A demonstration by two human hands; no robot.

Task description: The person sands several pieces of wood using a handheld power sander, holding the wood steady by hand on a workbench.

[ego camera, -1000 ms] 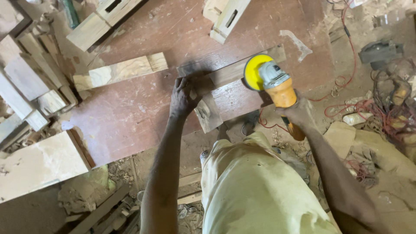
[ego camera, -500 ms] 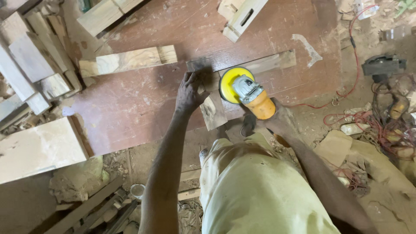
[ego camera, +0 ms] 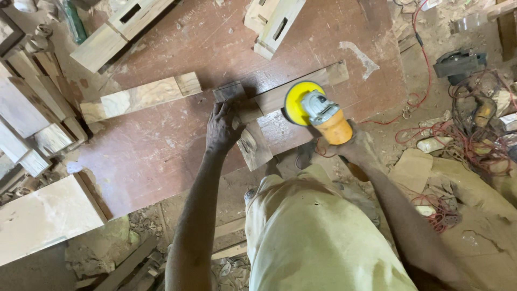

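- Pressing down flat, the left hand (ego camera: 219, 128) lies open with fingers spread on the dark end of a long plank (ego camera: 280, 92), pinning it to the reddish board (ego camera: 161, 145) that serves as a bench.
- At about 3 o'clock from that hand, the right hand (ego camera: 360, 146) is closed around the orange body of a grinder (ego camera: 318, 114), whose yellow disc (ego camera: 299, 102) rests on the plank's middle.
- The plank runs from 8 o'clock up to 2 o'clock across the board; a short block (ego camera: 254, 145) lies under or against it at 6 o'clock of the left hand, though I cannot tell which.
- Judging by the surface, the work looks partly done: the stretch right of the disc shows pale, while the end under the left hand looks dark and rough, so that part seems left to do.
- Counted: one grinder in hand, one plank being worked, one pale plank (ego camera: 137, 98) lying apart at 10 o'clock, two notched pieces (ego camera: 272, 24) at 12 o'clock, one second power tool (ego camera: 458, 62) on the floor at 2 o'clock amid red cable (ego camera: 431, 129).
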